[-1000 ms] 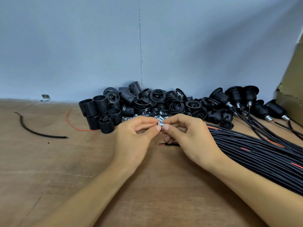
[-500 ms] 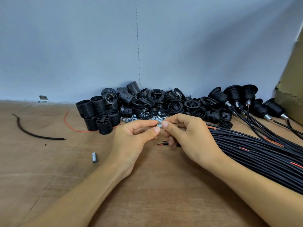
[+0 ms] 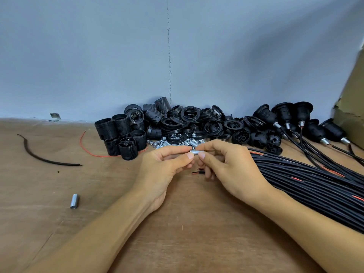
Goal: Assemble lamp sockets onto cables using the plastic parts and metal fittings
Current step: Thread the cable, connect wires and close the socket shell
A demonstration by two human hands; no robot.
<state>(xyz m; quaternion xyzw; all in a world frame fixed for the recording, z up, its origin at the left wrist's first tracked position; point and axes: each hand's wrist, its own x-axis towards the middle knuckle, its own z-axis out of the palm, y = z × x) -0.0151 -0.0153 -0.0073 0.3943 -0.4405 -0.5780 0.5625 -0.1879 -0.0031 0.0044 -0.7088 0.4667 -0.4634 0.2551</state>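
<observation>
Both hands pinch one small metal fitting between them: left hand on one end with thumb and forefinger, right hand on the other. They hold it just in front of the loose fittings pile, raised off the bench, likely so it can be turned or checked before threading. Can't tell if it's one piece or two being mated.

A stripped cable end with red and black cores pokes out under the right hand's lower fingers, probably parked there to take the fitting next.

Relative to the fittings pile: black plastic socket parts are heaped behind it against the wall, the cable bundle fans out to the right, and finished sockets on cables sit further right. All within reach, judging by the layout. A stray metal sleeve lies well left and nearer, with a black cable offcut and a red wire scrap also left.

The bench is brown board, scuffed. Plain blue-grey wall with a vertical seam; a cardboard box at far right.
</observation>
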